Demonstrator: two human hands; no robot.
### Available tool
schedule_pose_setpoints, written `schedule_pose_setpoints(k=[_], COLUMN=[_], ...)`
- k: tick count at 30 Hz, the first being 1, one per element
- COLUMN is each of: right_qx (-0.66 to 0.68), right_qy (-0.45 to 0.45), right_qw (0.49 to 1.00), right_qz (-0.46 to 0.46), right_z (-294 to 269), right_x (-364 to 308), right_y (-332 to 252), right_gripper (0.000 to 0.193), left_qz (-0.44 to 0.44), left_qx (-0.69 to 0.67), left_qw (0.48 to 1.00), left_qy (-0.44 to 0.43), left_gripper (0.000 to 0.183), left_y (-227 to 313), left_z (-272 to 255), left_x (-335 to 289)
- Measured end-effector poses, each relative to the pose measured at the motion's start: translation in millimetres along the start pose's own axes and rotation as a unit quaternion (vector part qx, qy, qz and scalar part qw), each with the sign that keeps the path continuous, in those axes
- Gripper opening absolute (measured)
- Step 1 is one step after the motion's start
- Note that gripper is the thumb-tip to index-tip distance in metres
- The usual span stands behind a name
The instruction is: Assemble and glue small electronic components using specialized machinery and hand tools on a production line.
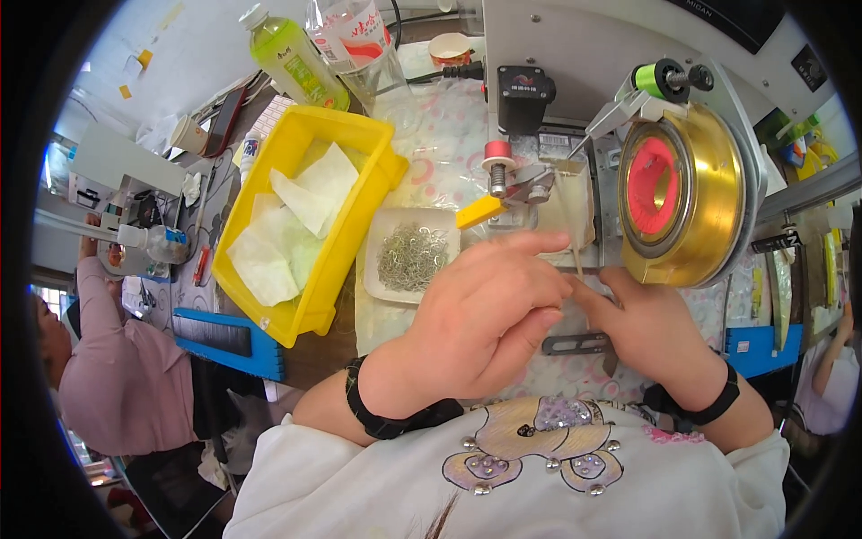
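My left hand [489, 310] is over the middle of the table, index finger stretched to the right and the other fingers curled. Its fingertips meet those of my right hand [642, 314], whose fingers point left and are bent together. Whatever lies between the fingertips is too small or hidden to make out. Just beyond them stands a small machine with a yellow lever [480, 213] and a red-topped spring post [496, 157]. A thin pale rod [570, 216] runs down toward my fingers. Left of my left hand, a white tray [373, 269] holds many small silver hooks [415, 256].
A yellow bin [305, 316] with white sheets stands left. A large gold wheel [709, 193] with a pink centre is close on the right, under a green thread spool [648, 81]. A green bottle [292, 58] stands behind. A slotted metal bar [575, 344] lies below my hands. A co-worker [126, 377] sits left.
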State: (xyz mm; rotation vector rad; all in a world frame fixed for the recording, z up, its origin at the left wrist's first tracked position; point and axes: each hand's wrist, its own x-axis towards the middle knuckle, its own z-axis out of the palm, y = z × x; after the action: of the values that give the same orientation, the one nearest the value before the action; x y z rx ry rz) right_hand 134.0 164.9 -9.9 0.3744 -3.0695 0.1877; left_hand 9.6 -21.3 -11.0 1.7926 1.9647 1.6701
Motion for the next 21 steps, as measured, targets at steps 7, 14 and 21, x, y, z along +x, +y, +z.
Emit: schedule_pose_setpoints(k=[7,14,21], right_qx=[0.044,-0.079,-0.072], right_qy=[0.04,0.039,0.029], right_qw=[0.995,0.962,0.967], right_qz=[0.082,0.26,0.244], right_z=[-13,17,-1], right_x=[-67,-96,-92], right_y=[22,64,56], right_gripper=[0.05,0.061,0.059], left_qz=[-0.007,-0.004,-0.016], left_qx=[-0.012,-0.009,-0.003], left_qw=[1.0,1.0,0.999], left_qy=[0.01,0.018,0.03], left_gripper=[0.011,0.01,0.01], left_y=[3,2,2], left_z=[-1,2,3], left_x=[-2,-1,-2])
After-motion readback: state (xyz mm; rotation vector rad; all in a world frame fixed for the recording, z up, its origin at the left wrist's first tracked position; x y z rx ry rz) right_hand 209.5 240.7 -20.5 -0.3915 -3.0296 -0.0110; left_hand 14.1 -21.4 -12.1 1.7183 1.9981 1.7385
